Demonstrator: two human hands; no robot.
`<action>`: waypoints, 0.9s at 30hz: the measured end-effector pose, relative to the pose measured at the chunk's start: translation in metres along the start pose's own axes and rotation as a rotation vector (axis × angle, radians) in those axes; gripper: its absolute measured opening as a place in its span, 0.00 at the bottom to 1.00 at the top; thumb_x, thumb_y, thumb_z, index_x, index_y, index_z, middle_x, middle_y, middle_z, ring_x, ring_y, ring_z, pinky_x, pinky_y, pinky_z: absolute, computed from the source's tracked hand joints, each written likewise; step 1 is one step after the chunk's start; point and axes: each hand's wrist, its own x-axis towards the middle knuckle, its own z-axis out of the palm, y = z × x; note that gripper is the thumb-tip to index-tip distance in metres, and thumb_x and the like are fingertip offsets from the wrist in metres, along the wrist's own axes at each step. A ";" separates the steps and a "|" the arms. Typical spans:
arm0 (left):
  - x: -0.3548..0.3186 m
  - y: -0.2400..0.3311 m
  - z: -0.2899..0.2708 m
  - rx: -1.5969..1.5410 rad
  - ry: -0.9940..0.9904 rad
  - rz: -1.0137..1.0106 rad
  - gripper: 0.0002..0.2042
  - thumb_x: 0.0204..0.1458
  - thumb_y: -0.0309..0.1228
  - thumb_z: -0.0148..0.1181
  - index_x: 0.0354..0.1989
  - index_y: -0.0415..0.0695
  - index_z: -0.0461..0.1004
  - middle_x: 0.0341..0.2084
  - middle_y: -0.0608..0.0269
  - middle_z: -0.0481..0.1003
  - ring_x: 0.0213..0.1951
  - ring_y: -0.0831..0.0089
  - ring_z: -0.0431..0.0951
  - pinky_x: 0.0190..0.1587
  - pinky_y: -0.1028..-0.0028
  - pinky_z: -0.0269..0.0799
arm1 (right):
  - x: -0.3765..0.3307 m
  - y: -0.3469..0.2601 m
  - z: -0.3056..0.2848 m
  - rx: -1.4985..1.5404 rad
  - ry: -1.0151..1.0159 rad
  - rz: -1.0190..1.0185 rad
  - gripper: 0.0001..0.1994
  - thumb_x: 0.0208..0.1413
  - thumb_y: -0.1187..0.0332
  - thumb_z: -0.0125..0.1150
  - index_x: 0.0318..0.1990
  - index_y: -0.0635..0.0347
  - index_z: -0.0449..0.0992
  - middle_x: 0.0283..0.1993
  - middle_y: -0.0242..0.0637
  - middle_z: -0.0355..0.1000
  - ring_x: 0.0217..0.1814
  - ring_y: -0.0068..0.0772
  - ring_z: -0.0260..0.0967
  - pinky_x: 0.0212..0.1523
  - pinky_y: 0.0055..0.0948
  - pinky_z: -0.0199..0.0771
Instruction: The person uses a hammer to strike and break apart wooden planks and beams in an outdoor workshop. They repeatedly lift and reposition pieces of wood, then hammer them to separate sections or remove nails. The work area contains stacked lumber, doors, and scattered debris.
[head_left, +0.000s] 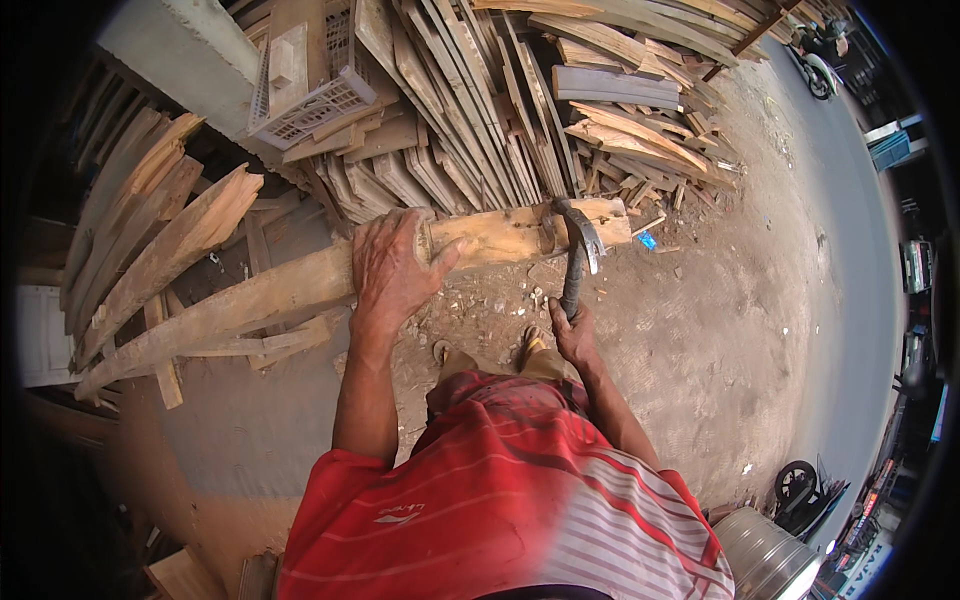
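Note:
A long, rough wooden beam (490, 238) runs from the left across in front of me, with its sawn end towards the right. My left hand (393, 262) grips it from above, thumb spread along the near side and the fingertips over the far edge. My right hand (575, 335) is closed round the dark handle of a claw hammer (573, 272). The hammer's head lies over the beam close to its right end, with the claw pointing right. Whether the head touches the wood is hard to tell.
Stacked planks (450, 100) lean beyond the beam, beside a white plastic crate (310, 100). Split timber (640, 130) is piled at the far right. More rough boards (150, 240) stand at left. A road (850, 230) and a metal drum (765, 555) lie to the right.

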 end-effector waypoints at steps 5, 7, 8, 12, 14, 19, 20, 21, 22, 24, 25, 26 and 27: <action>-0.013 -0.021 -0.030 0.103 -0.046 0.033 0.50 0.31 0.54 0.80 0.65 0.44 0.68 0.59 0.51 0.72 0.65 0.54 0.66 0.71 0.54 0.53 | 0.003 0.008 -0.006 0.040 -0.008 -0.049 0.16 0.67 0.57 0.60 0.31 0.57 0.68 0.23 0.23 0.61 0.26 0.18 0.55 0.27 0.28 0.58; -0.017 -0.038 -0.031 0.086 -0.085 -0.057 0.54 0.25 0.54 0.82 0.67 0.45 0.67 0.61 0.52 0.71 0.66 0.55 0.65 0.72 0.54 0.50 | 0.006 0.009 -0.003 0.065 0.015 -0.110 0.17 0.67 0.58 0.61 0.28 0.52 0.66 0.19 0.19 0.59 0.20 0.14 0.52 0.20 0.23 0.50; -0.017 -0.039 -0.030 0.098 -0.098 -0.063 0.54 0.25 0.54 0.82 0.67 0.45 0.67 0.61 0.52 0.71 0.66 0.54 0.65 0.72 0.54 0.50 | 0.007 0.009 -0.003 0.047 0.002 -0.082 0.17 0.67 0.57 0.61 0.29 0.55 0.67 0.21 0.21 0.60 0.23 0.15 0.53 0.23 0.25 0.54; -0.026 -0.040 -0.026 0.138 -0.129 -0.105 0.55 0.23 0.55 0.83 0.65 0.44 0.68 0.60 0.52 0.71 0.65 0.54 0.66 0.72 0.54 0.51 | 0.004 0.012 -0.007 0.058 -0.051 -0.046 0.16 0.67 0.57 0.60 0.31 0.57 0.69 0.23 0.22 0.60 0.27 0.16 0.54 0.26 0.26 0.58; -0.027 -0.045 -0.022 0.138 -0.111 -0.115 0.55 0.23 0.56 0.82 0.65 0.44 0.68 0.60 0.51 0.71 0.65 0.54 0.66 0.72 0.55 0.51 | 0.004 0.004 -0.010 0.057 -0.058 -0.043 0.16 0.67 0.57 0.60 0.31 0.56 0.69 0.22 0.20 0.60 0.24 0.14 0.53 0.24 0.25 0.56; -0.019 -0.040 -0.030 0.099 -0.168 -0.158 0.54 0.24 0.59 0.81 0.65 0.45 0.69 0.60 0.51 0.71 0.66 0.54 0.64 0.73 0.55 0.50 | 0.010 0.003 -0.007 0.113 -0.075 -0.165 0.21 0.68 0.52 0.59 0.26 0.50 0.62 0.17 0.20 0.57 0.15 0.13 0.51 0.15 0.21 0.50; -0.021 -0.040 -0.030 0.094 -0.150 -0.153 0.54 0.24 0.59 0.81 0.65 0.45 0.69 0.60 0.51 0.71 0.66 0.54 0.64 0.73 0.55 0.49 | 0.011 0.005 -0.007 0.107 -0.075 -0.184 0.20 0.68 0.52 0.59 0.26 0.50 0.62 0.17 0.20 0.57 0.16 0.13 0.51 0.16 0.21 0.51; -0.025 -0.042 -0.028 0.090 -0.131 -0.151 0.54 0.24 0.59 0.81 0.64 0.44 0.69 0.59 0.51 0.70 0.67 0.55 0.64 0.73 0.55 0.49 | 0.010 0.003 -0.008 0.130 -0.105 -0.162 0.20 0.69 0.53 0.59 0.27 0.50 0.62 0.17 0.20 0.57 0.16 0.13 0.51 0.16 0.21 0.52; -0.029 -0.045 -0.028 0.092 -0.105 -0.157 0.54 0.24 0.59 0.81 0.64 0.44 0.69 0.59 0.51 0.70 0.67 0.55 0.64 0.73 0.55 0.48 | 0.010 -0.003 -0.008 0.155 -0.145 -0.142 0.19 0.69 0.53 0.59 0.29 0.50 0.62 0.18 0.20 0.56 0.17 0.12 0.51 0.17 0.21 0.52; -0.032 -0.046 -0.022 0.086 -0.078 -0.131 0.55 0.23 0.60 0.81 0.63 0.42 0.69 0.60 0.51 0.70 0.66 0.55 0.64 0.74 0.56 0.47 | 0.011 -0.004 -0.010 0.153 -0.137 -0.109 0.18 0.68 0.53 0.59 0.32 0.53 0.63 0.19 0.20 0.57 0.17 0.13 0.53 0.17 0.21 0.54; -0.030 -0.046 -0.021 0.083 -0.095 -0.132 0.55 0.23 0.60 0.81 0.63 0.43 0.69 0.60 0.51 0.70 0.66 0.55 0.64 0.74 0.56 0.47 | 0.011 -0.005 -0.010 0.139 -0.141 -0.169 0.19 0.68 0.52 0.59 0.32 0.54 0.63 0.19 0.21 0.57 0.17 0.13 0.53 0.17 0.21 0.54; -0.028 -0.047 -0.022 0.085 -0.106 -0.138 0.55 0.23 0.60 0.80 0.63 0.43 0.70 0.60 0.51 0.70 0.66 0.55 0.64 0.74 0.56 0.47 | 0.013 -0.005 -0.011 0.132 -0.153 -0.233 0.19 0.68 0.51 0.59 0.32 0.54 0.64 0.19 0.21 0.57 0.17 0.13 0.53 0.17 0.21 0.54; -0.028 -0.046 -0.025 0.077 -0.123 -0.145 0.55 0.23 0.61 0.80 0.63 0.43 0.70 0.59 0.51 0.70 0.66 0.55 0.63 0.74 0.56 0.46 | 0.019 0.005 -0.012 0.142 -0.143 -0.284 0.20 0.68 0.51 0.59 0.31 0.55 0.63 0.18 0.22 0.57 0.16 0.13 0.53 0.16 0.21 0.54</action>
